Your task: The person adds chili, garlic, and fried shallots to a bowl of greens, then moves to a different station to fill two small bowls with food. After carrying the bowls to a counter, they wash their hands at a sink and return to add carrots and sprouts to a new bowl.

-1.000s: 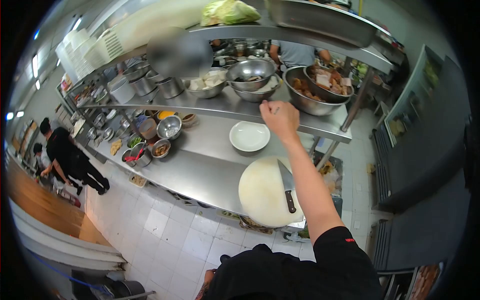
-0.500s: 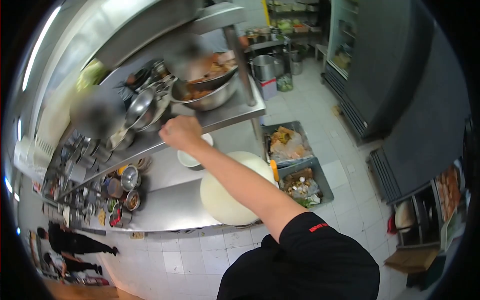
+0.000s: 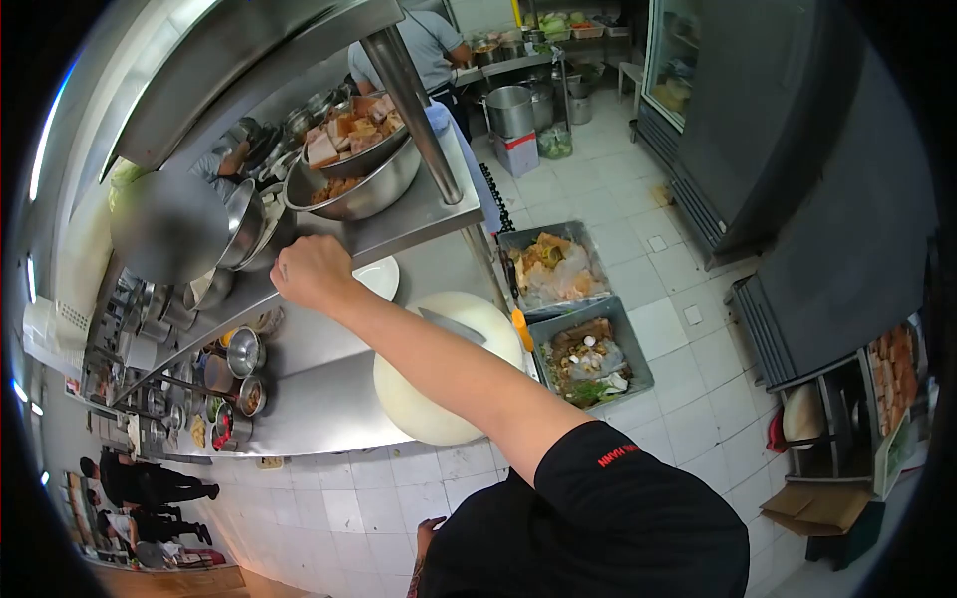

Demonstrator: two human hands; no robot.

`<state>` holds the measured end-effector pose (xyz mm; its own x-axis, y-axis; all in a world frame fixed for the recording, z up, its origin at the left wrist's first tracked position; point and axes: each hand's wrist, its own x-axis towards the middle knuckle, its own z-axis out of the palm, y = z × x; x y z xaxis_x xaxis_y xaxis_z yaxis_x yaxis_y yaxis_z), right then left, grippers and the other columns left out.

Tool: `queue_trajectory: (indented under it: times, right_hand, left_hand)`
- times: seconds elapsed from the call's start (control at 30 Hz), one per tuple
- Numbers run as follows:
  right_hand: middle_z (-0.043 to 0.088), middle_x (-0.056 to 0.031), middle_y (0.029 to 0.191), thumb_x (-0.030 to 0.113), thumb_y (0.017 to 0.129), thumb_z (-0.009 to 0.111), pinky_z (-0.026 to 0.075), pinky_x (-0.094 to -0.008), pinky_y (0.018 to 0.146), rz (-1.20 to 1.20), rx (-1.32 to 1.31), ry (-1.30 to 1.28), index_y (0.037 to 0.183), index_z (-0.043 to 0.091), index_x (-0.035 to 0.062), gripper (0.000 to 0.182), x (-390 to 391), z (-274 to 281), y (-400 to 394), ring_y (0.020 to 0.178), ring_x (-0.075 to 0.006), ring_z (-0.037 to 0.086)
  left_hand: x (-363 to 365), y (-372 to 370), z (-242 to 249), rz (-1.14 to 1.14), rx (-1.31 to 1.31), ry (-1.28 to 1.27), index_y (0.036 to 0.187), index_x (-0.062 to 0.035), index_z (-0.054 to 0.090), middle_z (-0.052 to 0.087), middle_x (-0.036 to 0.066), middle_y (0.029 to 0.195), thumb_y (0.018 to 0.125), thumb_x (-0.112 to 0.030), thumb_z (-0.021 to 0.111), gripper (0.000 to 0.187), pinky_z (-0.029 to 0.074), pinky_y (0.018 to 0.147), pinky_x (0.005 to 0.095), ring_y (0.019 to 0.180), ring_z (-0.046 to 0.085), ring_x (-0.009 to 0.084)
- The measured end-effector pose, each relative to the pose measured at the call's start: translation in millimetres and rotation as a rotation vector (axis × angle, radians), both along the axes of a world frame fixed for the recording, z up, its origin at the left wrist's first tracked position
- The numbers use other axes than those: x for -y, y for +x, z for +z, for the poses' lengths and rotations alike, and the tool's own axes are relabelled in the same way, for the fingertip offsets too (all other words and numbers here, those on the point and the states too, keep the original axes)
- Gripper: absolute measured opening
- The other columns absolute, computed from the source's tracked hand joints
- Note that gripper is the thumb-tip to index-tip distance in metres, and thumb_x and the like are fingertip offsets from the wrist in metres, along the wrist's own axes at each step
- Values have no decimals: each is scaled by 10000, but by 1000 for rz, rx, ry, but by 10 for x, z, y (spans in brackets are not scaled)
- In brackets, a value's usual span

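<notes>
My right hand (image 3: 314, 271) is a fist at the front edge of the steel shelf (image 3: 434, 227), at the end of my outstretched arm. Its curled fingers face away, so I cannot tell what they hold. Behind it on the shelf stands a large steel bowl (image 3: 384, 186) with a pan of meat chunks (image 3: 344, 138) above it. Beneath my wrist lies a white plate (image 3: 380, 278). My forearm passes over a round white cutting board (image 3: 424, 424) bearing a knife blade (image 3: 454, 326). Low beside my body, my left hand (image 3: 430, 533) is partly visible, its fingers loosely extended.
Two grey bins of scraps, one (image 3: 553, 269) behind the other (image 3: 598, 354), stand right of the counter (image 3: 319, 409). An orange handle (image 3: 521, 329) sticks out by the board. Small steel bowls (image 3: 245, 351) line the left. A co-worker (image 3: 424, 55) stands behind the shelf; others are far left.
The view has shifted, moving the shelf and board leftward. My right fist remains at the shelf edge. My left hand, the knife blade and the co-worker behind the shelf now show.
</notes>
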<state>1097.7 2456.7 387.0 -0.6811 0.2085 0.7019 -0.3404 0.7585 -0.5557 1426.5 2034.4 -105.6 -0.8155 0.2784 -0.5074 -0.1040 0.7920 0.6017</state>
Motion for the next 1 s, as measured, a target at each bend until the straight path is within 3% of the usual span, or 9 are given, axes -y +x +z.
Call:
queue_trajectory:
  times: [0.43,0.53,0.6,0.67,0.73,0.77,0.83,0.87,1.0]
  right_hand:
    - [704,-93,779,419,791,614,526,-427,683,-14,61,12,796,760,194,268,-35,-34,62,738,-320,673]
    - [625,-123,630,287,842,619,445,-351,553,8,-57,-81,746,704,63,258,-14,-26,31,544,-215,559]
    - [472,21,523,262,931,605,292,-283,482,86,-69,-388,552,562,40,441,267,-10,131,531,-58,404]
    - [468,16,551,277,967,560,272,-253,506,269,-98,-774,574,529,48,455,909,-149,254,530,-60,381]
    - [496,3,585,243,992,509,294,-240,517,339,54,-699,602,552,44,439,1729,-431,478,559,-59,412]
    - [517,-2,609,233,989,513,315,-231,529,357,187,-610,634,576,37,411,2166,-685,520,571,-60,433]
    - [585,-11,719,178,978,532,386,-217,579,480,501,-566,784,642,24,271,2876,-1499,465,607,-59,481]
    - [610,-9,791,133,960,560,407,-222,600,530,614,-310,928,660,28,148,3291,-1730,509,616,-56,486]
    - [630,-9,816,116,926,610,400,-206,538,615,945,-84,1140,630,22,235,4335,-2871,697,617,-42,520]
  left_hand:
    - [884,106,66,264,-71,-82,1070,-160,735,673,211,878,669,14,574,465,519,831,399,832,645,350]
    - [1340,219,103,362,-253,-91,1070,-187,728,677,214,963,671,1,589,463,501,919,416,979,625,380]
    - [1729,327,-12,456,-102,-225,1113,-205,711,660,219,1079,685,-36,606,472,481,972,411,1061,599,382]
    - [2126,261,5,520,145,-239,1183,-228,684,700,177,877,691,-48,580,534,550,754,394,780,668,300]
    - [2706,98,-297,574,172,-94,1256,-214,640,603,79,582,717,-60,536,570,466,445,357,447,545,185]
    - [2948,-137,-369,597,159,-72,1258,-205,636,589,84,567,729,-73,537,553,470,454,364,445,538,180]
    - [3522,-630,-898,517,-245,-109,1253,-149,627,707,169,976,762,-83,537,504,533,826,391,890,679,297]
    - [3543,-1034,-72,643,-22,15,1250,-126,624,646,159,1206,801,-96,531,460,465,981,389,1134,602,322]
    - [3952,-2167,-148,822,-270,403,1245,-125,633,644,154,1222,852,-116,539,404,456,988,341,1166,591,280]
